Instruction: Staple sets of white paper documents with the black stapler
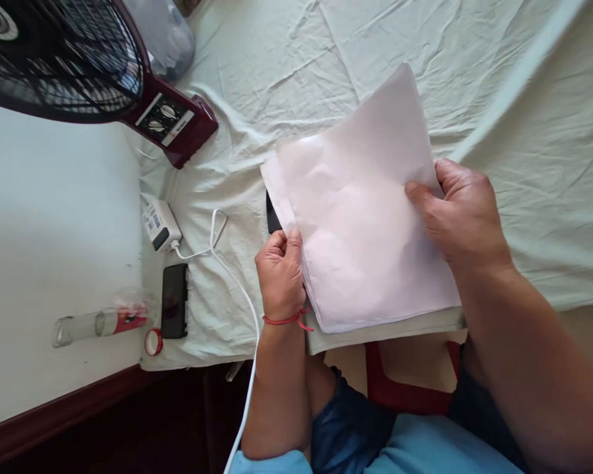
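Several white sheets of paper point(360, 217) lie in a loose stack near the front edge of the table, their far right corner lifted. My left hand point(281, 270) pinches the left edge of the sheets between thumb and fingers; a red string is round that wrist. On the right side, my right hand point(464, 210) grips the paper with its thumb on top and its fingers hidden beneath. Part of a dark flat object point(273, 214) shows from under the stack's left edge; its kind is hidden.
A dark red fan point(188, 128) stands at the far left. A white power adapter point(162, 225) with a white cable point(237, 283), a black phone point(174, 301), a glass bottle point(101, 324) and a red cap point(153, 342) are at the left. A pale green cloth point(524, 131) covers the table.
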The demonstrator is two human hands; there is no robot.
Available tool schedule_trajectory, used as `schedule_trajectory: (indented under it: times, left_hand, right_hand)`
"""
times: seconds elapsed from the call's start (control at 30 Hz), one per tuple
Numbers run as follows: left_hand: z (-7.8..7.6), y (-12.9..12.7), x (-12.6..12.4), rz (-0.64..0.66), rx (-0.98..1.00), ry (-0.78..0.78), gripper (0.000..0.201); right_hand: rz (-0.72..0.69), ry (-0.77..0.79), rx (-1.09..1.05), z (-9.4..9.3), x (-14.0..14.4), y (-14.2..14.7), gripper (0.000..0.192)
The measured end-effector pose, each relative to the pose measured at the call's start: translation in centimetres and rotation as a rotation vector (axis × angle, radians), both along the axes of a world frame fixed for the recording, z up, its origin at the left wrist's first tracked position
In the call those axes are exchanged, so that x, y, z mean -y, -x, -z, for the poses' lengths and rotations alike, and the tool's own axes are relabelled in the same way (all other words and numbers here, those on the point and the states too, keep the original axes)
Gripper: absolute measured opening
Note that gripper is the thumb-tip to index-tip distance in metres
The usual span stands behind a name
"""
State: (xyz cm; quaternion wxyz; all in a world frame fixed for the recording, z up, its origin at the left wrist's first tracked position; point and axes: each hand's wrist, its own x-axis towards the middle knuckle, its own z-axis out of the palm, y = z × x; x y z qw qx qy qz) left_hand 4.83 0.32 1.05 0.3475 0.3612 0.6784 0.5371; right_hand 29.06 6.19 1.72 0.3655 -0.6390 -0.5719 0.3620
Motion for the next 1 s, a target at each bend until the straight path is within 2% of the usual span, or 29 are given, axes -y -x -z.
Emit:
schedule_trajectory:
  times: [0.13, 0.23, 0.33, 0.43, 0.6, 0.7, 1.0]
  left_hand:
    - [0.14, 0.08, -0.01, -0.047, -0.048, -0.014, 0.052]
    - [0.23, -0.03, -0.16, -0.095, 0.047, -0.005, 0.044]
    - [0.37, -0.11, -0.36, -0.113, 0.133, -0.008, 0.046]
    - [0.53, -0.05, -0.42, -0.095, 0.15, -0.025, 0.042]
    - [0.59, -0.03, -0.22, -0.044, 0.093, -0.034, 0.034]
    - [0.54, -0.15, -0.11, -0.031, 0.081, -0.025, 0.032]
    - [0.35, -0.19, -0.03, -0.008, 0.101, 0.011, 0.025]
  right_hand:
    - [0.083, -0.008, -0.057, -0.35, -0.03, 0.11, 0.011]
    - [0.091, 0.009, -0.027, -0.46, -0.05, 0.01, 0.008]
    - [0.085, 0.023, -0.016, -0.44, -0.07, -0.11, 0.009]
    - [0.087, 0.011, -0.049, -0.5, -0.02, -0.16, 0.007]
    - [0.127, -0.047, -0.137, -0.37, 0.07, -0.26, 0.017]
    - [0.141, -0.115, -0.159, 0.03, 0.04, -0.33, 0.011]
    - [0.205, -0.223, -0.064, -0.28, -0.08, -0.42, 0.016]
